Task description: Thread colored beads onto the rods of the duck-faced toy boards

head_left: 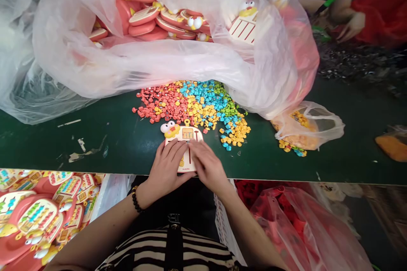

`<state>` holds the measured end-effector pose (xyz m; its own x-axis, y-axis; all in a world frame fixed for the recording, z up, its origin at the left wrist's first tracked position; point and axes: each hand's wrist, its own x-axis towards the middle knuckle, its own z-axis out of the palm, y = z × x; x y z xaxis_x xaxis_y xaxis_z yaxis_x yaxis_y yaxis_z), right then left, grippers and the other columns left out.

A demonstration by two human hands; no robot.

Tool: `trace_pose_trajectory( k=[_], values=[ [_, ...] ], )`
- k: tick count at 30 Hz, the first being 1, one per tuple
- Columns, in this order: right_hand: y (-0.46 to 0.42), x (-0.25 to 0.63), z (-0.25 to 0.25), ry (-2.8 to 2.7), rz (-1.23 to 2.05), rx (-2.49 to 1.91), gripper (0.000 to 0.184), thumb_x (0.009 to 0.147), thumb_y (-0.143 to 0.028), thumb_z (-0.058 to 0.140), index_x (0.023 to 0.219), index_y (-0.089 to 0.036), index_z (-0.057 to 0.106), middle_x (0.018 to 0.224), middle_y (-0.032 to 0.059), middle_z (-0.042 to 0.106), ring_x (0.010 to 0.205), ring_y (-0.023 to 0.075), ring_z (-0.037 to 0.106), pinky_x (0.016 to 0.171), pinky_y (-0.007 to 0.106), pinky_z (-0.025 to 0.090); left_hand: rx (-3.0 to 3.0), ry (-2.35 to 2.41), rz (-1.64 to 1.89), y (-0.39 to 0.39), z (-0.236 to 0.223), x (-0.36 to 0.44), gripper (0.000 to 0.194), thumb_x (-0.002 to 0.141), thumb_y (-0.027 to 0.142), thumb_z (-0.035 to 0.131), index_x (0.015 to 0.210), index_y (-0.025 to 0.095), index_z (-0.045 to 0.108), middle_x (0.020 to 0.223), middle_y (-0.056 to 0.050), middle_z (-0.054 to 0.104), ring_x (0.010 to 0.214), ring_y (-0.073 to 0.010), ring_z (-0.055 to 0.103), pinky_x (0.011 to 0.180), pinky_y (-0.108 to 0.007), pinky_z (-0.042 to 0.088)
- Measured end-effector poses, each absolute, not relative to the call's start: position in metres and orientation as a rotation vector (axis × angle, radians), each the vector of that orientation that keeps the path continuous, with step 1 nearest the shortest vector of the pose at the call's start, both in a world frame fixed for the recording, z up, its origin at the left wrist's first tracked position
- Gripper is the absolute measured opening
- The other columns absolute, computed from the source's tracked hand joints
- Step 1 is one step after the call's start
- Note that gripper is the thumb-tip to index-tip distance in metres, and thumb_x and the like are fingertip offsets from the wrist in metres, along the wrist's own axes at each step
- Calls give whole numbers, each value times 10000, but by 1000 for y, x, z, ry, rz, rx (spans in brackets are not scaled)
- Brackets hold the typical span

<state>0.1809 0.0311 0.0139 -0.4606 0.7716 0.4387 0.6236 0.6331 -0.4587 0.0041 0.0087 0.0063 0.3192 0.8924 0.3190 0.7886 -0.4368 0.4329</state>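
A cream toy board [187, 168] with a duck face, bulging white eyes and dark slots lies on the green table, close to its front edge. My left hand [167, 161] is closed on the board's left side, fingers across its top and thumb along the lower edge. Bent over the right side is my right hand [208, 163], its fingers together and their tips at the middle of the board. Whatever those fingertips pinch is hidden. Just beyond the board spreads a pile of small plastic pieces [203, 103] in red, yellow, blue and green.
A large clear plastic bag [178, 61] of red-backed boards stands behind the pile. To the right sits a small bag of yellow pieces [299, 129]. Boards filled with colored pieces [38, 216] lie at lower left. A co-worker's hand [351, 25] shows at upper right.
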Motion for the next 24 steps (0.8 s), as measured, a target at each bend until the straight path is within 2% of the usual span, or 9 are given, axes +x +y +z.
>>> trace_pose_trajectory(
  k=[3,6,10,15,20,24],
  values=[
    [31,211,10,-1892,-24,-1421,304,911,-183,516,1192,-217,628,1072,102,703,1021,233,650,910,440,535,2397,1556,730,10,11,7,750,793,537,632,1381,131,401,1273,-172,549,1215,-320,469,1078,-493,286],
    [33,233,2,-1803,-181,-1646,220,907,-267,548,1057,-179,682,971,128,696,908,249,642,804,418,549,2398,1618,663,13,16,14,818,718,594,690,1357,142,452,1213,-176,552,1152,-342,483,1059,-553,286],
    [42,239,-7,-1908,-61,-1656,234,943,-279,468,1001,-196,680,921,98,682,867,218,622,796,367,533,2437,1621,693,14,13,22,581,756,524,687,1223,196,575,1256,-148,559,1180,-350,455,1057,-590,264],
    [52,232,-1,-1964,79,-1678,228,932,-328,473,1004,-210,653,942,98,648,894,234,598,815,382,509,2442,1467,814,11,4,16,326,817,457,654,1046,226,635,1240,-66,633,1217,-319,450,1108,-593,188],
    [65,205,15,-1892,395,-1552,180,927,-303,475,949,-207,626,903,69,633,811,196,604,725,323,512,2411,1407,856,11,3,11,282,815,434,666,1023,245,640,1182,-36,667,1211,-318,460,1113,-599,181],
    [84,180,19,-1964,466,-1448,200,924,-254,455,940,-207,648,943,83,621,893,203,599,803,332,501,2413,1431,848,12,5,13,306,804,435,677,1042,246,642,1188,-44,660,1217,-314,456,1121,-595,177]
  ],
)
